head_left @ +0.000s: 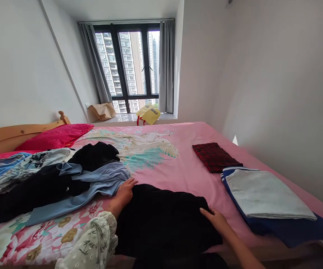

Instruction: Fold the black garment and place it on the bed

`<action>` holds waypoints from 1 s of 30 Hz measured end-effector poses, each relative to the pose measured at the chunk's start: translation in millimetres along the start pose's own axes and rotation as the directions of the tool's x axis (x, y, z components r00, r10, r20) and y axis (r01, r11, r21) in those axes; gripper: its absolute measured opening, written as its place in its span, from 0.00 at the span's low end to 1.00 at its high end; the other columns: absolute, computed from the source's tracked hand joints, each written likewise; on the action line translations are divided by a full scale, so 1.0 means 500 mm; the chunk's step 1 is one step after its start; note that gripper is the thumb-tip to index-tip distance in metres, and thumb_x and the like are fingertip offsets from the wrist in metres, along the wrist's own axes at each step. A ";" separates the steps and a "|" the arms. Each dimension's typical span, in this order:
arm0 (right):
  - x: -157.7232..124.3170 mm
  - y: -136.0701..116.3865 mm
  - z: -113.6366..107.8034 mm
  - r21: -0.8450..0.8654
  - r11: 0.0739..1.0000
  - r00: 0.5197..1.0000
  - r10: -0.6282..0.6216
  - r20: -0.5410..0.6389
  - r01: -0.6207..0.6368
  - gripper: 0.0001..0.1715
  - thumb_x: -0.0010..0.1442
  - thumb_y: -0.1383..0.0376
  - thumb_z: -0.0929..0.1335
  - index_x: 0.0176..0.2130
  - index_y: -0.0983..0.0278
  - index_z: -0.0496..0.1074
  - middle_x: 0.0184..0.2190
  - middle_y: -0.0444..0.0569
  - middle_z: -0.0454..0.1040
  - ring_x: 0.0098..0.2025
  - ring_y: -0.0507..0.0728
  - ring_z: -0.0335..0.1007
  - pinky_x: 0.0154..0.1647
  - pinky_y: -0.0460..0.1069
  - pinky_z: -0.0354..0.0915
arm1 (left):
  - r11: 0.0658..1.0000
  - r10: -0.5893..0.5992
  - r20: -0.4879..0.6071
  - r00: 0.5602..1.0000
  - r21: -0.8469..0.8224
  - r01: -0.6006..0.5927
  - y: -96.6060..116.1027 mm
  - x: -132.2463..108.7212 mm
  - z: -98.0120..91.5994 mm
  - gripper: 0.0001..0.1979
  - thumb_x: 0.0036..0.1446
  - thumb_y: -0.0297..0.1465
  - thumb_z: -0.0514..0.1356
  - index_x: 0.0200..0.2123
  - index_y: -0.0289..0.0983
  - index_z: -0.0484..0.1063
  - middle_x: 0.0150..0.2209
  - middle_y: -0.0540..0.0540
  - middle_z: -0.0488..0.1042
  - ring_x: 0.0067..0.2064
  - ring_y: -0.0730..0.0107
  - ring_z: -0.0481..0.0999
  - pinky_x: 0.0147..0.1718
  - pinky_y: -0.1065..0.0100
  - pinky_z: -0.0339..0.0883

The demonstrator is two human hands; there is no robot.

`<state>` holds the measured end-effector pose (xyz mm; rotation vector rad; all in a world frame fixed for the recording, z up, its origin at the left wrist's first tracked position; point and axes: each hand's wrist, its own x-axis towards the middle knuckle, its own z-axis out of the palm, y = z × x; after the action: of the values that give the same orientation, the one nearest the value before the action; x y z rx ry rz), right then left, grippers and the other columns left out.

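Observation:
A black garment [164, 220] lies spread flat on the pink bedsheet [183, 168] right in front of me. My left hand [125, 192] rests open on its upper left corner, fingers flat, next to a blue shirt sleeve [99, 185]. My right hand [216, 219] lies open on the garment's right edge, fingers stretched toward the left.
A heap of unfolded clothes [46, 175], black, blue and patterned, lies on the bed's left side by a red pillow [56, 136]. Folded items sit on the right: a red plaid piece [214, 156] and a grey piece on dark blue [264, 198]. Bags stand on the window sill [150, 114].

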<state>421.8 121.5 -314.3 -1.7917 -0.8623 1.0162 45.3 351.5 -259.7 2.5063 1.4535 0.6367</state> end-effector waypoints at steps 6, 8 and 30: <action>0.006 -0.008 0.001 0.110 0.994 0.999 0.009 0.050 -0.015 0.31 0.48 0.51 0.70 0.47 0.68 0.73 0.42 0.52 0.78 0.46 0.61 0.75 0.47 0.50 0.70 | 0.994 0.004 0.099 0.995 0.110 -0.015 -0.011 0.055 -0.001 0.15 0.47 0.21 0.52 0.32 0.37 0.78 0.36 0.41 0.79 0.47 0.51 0.75 0.54 0.41 0.58; 0.006 -0.007 -0.001 0.150 0.989 0.998 0.006 0.070 -0.016 0.31 0.47 0.51 0.70 0.46 0.68 0.73 0.42 0.53 0.78 0.45 0.61 0.75 0.46 0.50 0.70 | 0.987 -0.039 0.049 0.998 0.156 0.031 -0.022 0.055 -0.018 0.12 0.53 0.26 0.53 0.32 0.34 0.77 0.33 0.39 0.78 0.44 0.47 0.75 0.50 0.39 0.59; -0.015 -0.022 -0.015 0.215 0.976 0.999 0.046 0.006 -0.046 0.24 0.45 0.57 0.74 0.41 0.68 0.75 0.37 0.52 0.79 0.41 0.60 0.75 0.43 0.51 0.71 | 0.763 0.586 0.215 0.781 -0.470 -0.443 0.465 -0.392 0.145 0.19 0.54 0.31 0.61 0.50 0.47 0.72 0.56 0.42 0.72 0.62 0.51 0.65 0.63 0.36 0.45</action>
<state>423.8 116.3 -300.0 -1.6336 -0.6860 1.0967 175.3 69.4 -295.6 2.5046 0.4205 0.4576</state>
